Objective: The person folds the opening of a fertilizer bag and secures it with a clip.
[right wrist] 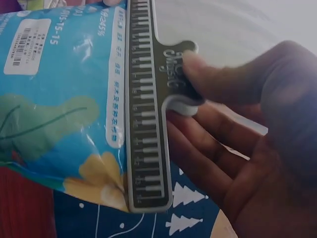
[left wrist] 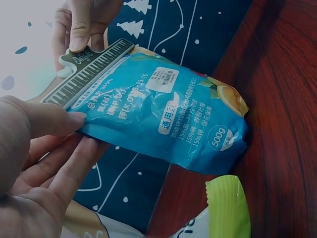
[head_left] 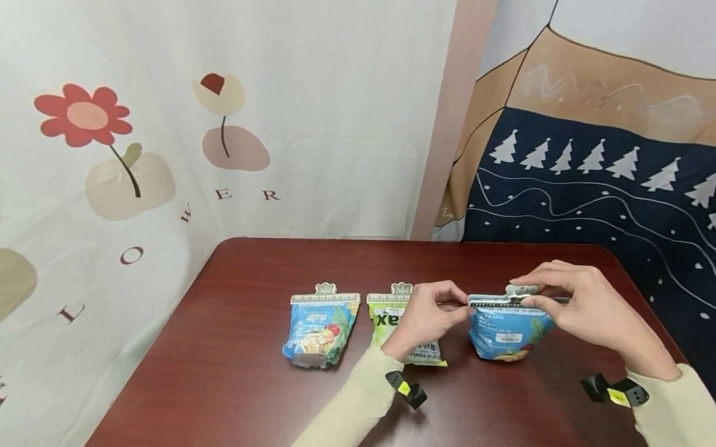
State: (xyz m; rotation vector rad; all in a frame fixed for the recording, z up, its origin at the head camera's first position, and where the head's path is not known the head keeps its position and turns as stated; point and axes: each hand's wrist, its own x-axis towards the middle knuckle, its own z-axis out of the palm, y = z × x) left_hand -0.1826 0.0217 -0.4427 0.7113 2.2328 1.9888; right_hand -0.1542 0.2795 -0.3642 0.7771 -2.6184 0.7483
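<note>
At the right of the table, both hands are at the top of a blue fertilizer bag (head_left: 506, 336) marked 500g. Across its top edge lies a long flat bag clip (right wrist: 143, 109) printed with piano keys. My right hand (head_left: 594, 310) pinches the clip's raised tab, thumb on the lettered face and fingers behind. With thumb and fingers, my left hand (left wrist: 44, 163) pinches the bag's upper corner just below the clip's end. Behind the left hand, a green and white bag (head_left: 380, 324) with a similar clip is partly hidden.
Another blue bag (head_left: 320, 335), closed with a piano-key clip, lies left of the green one. The dark red table (head_left: 219, 391) meets a flower-printed curtain (head_left: 339, 116) at the back and a navy tree-printed cloth (head_left: 575, 199) at the right.
</note>
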